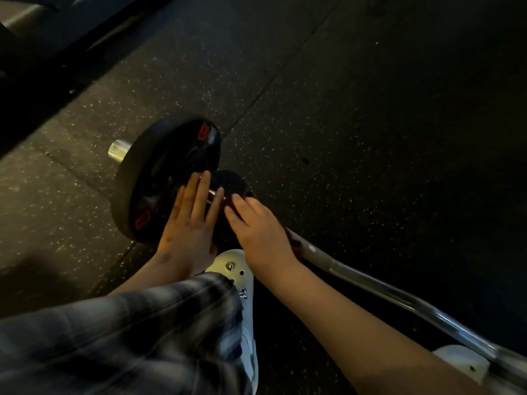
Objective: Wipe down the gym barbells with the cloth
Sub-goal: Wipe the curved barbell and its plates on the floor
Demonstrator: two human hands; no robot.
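Note:
A barbell lies on the dark rubber floor. Its black weight plate (159, 178) with red markings stands upright at centre left, the chrome sleeve end (118, 150) poking out beyond it. The curved chrome bar (399, 295) runs down to the lower right. A dark textured cloth (228, 182) is bunched over the bar just inside the plate. My left hand (189, 220) lies flat with straight fingers against the plate's inner face. My right hand (256, 229) rests on the cloth and bar, fingers bent over them; the grip underneath is hidden.
My white shoes (233, 266) (462, 360) stand on either side of the bar, and a plaid trouser leg (128, 337) fills the lower left. Speckled rubber floor tiles (370, 124) stretch all around. Dark equipment shapes (25, 21) sit at the top left.

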